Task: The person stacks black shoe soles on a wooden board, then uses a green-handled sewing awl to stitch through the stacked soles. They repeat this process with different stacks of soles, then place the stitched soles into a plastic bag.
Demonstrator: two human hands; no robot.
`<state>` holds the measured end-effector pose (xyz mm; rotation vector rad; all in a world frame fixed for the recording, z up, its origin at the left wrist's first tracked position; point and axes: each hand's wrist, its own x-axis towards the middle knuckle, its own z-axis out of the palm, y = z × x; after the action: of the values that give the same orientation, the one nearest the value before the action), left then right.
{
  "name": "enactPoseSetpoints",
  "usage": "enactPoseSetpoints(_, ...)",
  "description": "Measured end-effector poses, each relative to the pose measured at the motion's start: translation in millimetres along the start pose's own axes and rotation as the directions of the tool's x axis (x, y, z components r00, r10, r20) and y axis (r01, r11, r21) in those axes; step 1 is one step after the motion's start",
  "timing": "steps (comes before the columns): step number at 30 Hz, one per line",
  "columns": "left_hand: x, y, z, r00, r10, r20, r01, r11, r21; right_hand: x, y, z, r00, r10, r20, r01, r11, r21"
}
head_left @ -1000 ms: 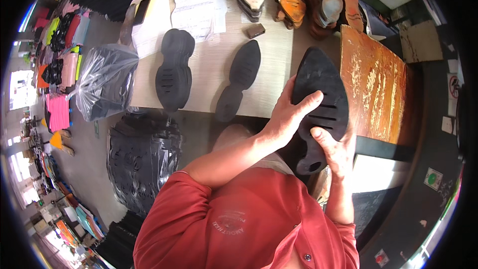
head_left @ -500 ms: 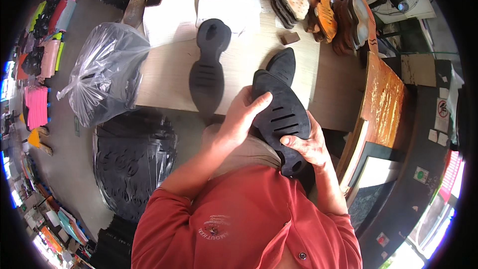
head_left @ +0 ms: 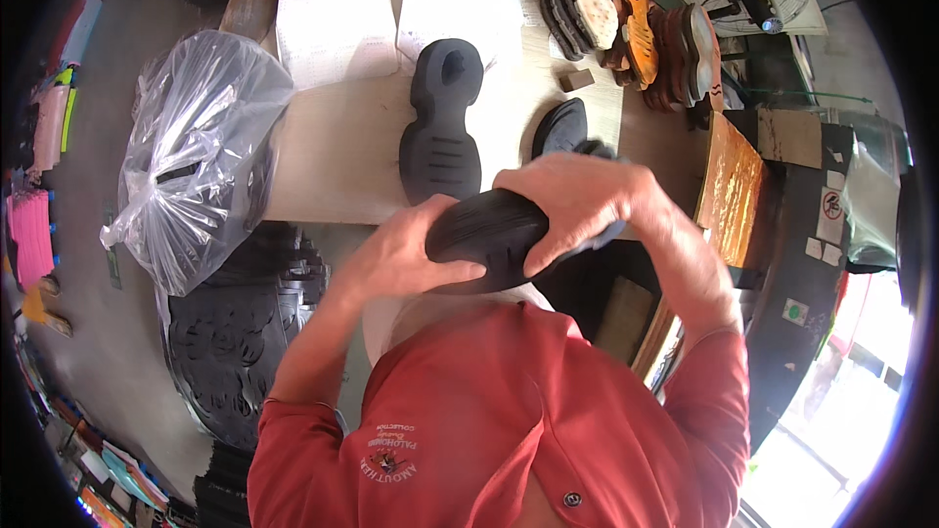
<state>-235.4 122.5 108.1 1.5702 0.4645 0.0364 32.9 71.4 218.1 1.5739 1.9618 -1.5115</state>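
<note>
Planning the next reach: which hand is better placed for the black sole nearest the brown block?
Probably the right hand: it's nearer that sole; the left hand sits farther left. Both hold a black stack.

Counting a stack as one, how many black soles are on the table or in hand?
3: a stack between left hand and right hand; a slotted sole by the papers; a partly hidden sole beyond the right hand. More may be hidden.

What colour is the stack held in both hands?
The stack is black, clearest in the head view.

Lettered emblem point(head_left: 388, 461) on red shirt point(head_left: 460, 401); prohibition sign point(head_left: 831, 203) on dark panel point(head_left: 773, 352); writing on papers point(head_left: 460, 5) illegible.
</note>
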Motion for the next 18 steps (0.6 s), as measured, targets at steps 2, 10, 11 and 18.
enactPoseSetpoints(2, -3.6, -2.6, 16.7, 0.990, -0.099, -0.104, 0.087, 0.989, -0.121, 15.3, -11.6, -27.2, 0.995, 0.016, 0.095, -0.001, 0.987, -0.158)
enactPoseSetpoints(10, 13.1, -23.2, 57.5, 0.843, -0.271, -0.464, -0.062, 0.808, -0.586, 97.8, -37.0, -79.2, 0.968, 0.052, 0.244, 0.096, 0.825, -0.557)
enactPoseSetpoints(11, 17.7, -27.9, 58.1, 0.830, -0.301, -0.471, -0.035, 0.813, -0.581, 109.9, -36.6, -77.0, 0.968, 0.065, 0.244, 0.094, 0.805, -0.586)
enactPoseSetpoints(18, 25.1, -42.4, 64.5, 0.770, -0.410, -0.489, 0.015, 0.778, -0.629, 106.2, 0.1, -47.0, 0.984, -0.154, -0.088, 0.069, 0.788, -0.612)
